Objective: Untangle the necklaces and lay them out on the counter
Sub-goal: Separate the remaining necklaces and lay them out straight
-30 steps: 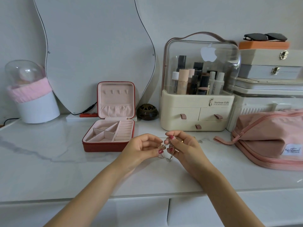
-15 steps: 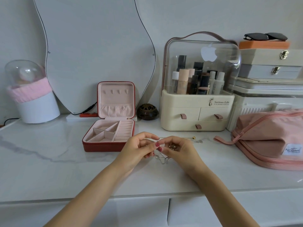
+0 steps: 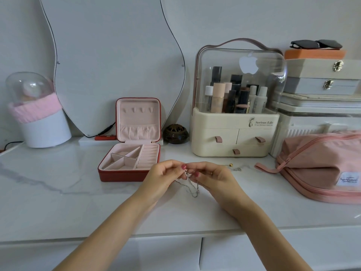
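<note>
Tangled necklaces (image 3: 190,183) hang pinched between left hand (image 3: 164,178) and right hand (image 3: 214,178).

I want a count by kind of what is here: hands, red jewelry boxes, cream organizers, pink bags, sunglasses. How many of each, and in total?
Hands: 2, the left hand and the right hand, both pinching the necklaces
Red jewelry box: 1
Cream organizer: 1
Pink bag: 1
Sunglasses: 1
Total: 6

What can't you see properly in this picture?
- Necklaces, head view: chains too thin to count; the knot hides between the left hand and right hand.
- Pink bag: cut off by the right edge.
- Small gold and silver bits behind the right hand: too small to identify.
</note>
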